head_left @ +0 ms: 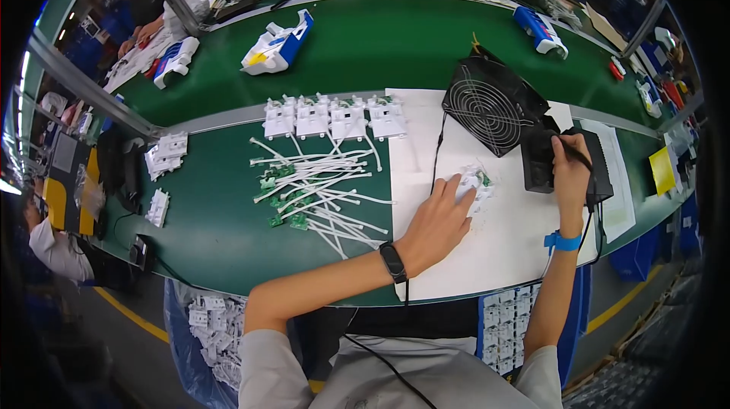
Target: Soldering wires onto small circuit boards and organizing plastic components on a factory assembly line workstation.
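While the left hand touched the white housing at its fingertips | right hand, well apart, curled at a black cord beside the black box (firmness of either hold unclear) | good handling probably needed the housing still, cord slack.

Head-worn fisheye, left one of the pair, upright, looks down and forward from above the wearer's torso, hands and table near, straight edges bending toward the rim.
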Tool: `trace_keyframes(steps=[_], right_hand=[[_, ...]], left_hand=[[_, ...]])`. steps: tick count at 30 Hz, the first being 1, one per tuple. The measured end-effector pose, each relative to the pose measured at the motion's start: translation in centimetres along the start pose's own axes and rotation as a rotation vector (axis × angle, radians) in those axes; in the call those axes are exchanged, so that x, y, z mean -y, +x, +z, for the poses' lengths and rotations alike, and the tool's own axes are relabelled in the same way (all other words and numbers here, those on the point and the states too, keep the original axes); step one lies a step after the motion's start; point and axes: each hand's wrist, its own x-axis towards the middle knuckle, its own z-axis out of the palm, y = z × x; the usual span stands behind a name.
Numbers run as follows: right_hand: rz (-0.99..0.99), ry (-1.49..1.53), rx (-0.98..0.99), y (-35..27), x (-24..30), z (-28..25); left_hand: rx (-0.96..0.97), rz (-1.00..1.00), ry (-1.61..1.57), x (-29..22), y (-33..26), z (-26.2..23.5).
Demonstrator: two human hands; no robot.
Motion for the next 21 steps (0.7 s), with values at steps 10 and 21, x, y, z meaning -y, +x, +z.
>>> trace_keyframes(steps=[10,21], right_hand=[[0.101,0.314,-0.057,-2.1,-0.6,0.8],[0.251,0.225,0.257,-12.9,3.2,-0.3]], left_hand=[[-0.127,-0.067,-0.058,-1.0,0.5,-7.9],[-0.625,-0.651,0.535,19.3,-7.1,-27.0]])
